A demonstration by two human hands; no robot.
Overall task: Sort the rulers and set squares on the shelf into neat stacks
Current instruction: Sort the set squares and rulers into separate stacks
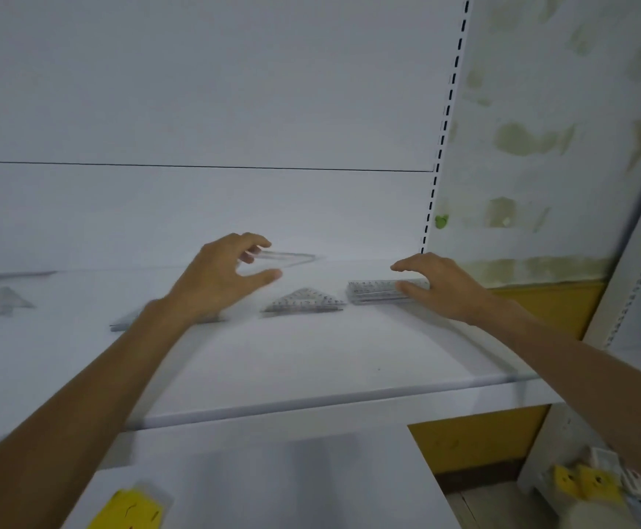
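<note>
Rulers (376,292), clear and stacked, are lying right of centre on the white shelf (311,368). The right hand (445,288) is reaching over the right end of the stack. Its thumb (410,290) is resting against the near side, while the fingers are stretching out loosely spread above the far side, so the stack is sitting in the gap between them, not clasped.

Just left of the rulers, a pile of set squares (303,299) is lying flat, apart from both hands. Further up, at the centre of the frame, a single clear set square (292,256) is showing near the back of the shelf. Its left end is meeting the curled fingertips of the left hand (219,276), whose thumb is spreading wide below and staying off it. Motion blur is hiding whether those fingers are actually pinching it.

More blurred set squares (2,299) are lying at the left edge of the frame.
</note>
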